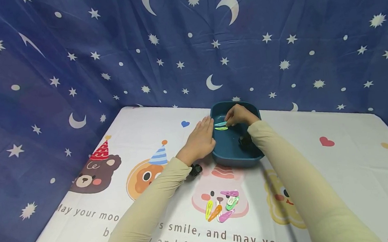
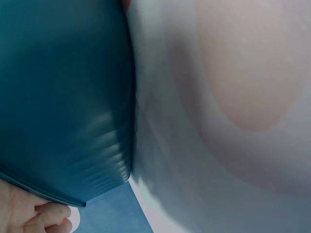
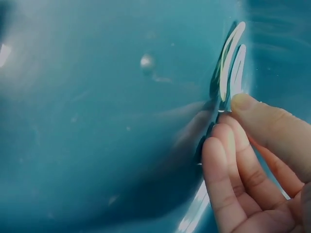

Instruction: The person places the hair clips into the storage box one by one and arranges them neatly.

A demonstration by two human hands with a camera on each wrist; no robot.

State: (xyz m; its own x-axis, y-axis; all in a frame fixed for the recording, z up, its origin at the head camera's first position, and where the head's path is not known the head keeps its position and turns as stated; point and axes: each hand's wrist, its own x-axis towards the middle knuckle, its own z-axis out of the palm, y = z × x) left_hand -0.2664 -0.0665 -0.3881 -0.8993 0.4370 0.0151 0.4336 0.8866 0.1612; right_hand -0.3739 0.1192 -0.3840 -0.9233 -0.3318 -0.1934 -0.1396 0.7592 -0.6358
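Observation:
Inside a dark teal plastic bin (image 1: 230, 144), my right hand (image 1: 240, 115) pinches a light blue snap hair clip (image 3: 237, 73) between thumb and fingertips. Alongside it, close to the bin's left wall, a yellow-green hair clip (image 3: 227, 60) lies nearly parallel. My left hand (image 1: 200, 140) rests against the bin's left side with its fingers straight. From the left wrist, the bin's outer wall (image 2: 63, 97) fills much of the view, and fingers (image 2: 51, 213) touch its rim.
Nearer the front of the table, several hair clips lie loosely grouped, among them a yellow one (image 1: 209, 209), an orange one (image 1: 215, 213) and a purple one (image 1: 227, 215). A printed white cloth (image 1: 359, 183) covers the table. Behind it hangs a blue star-patterned curtain (image 1: 261, 61).

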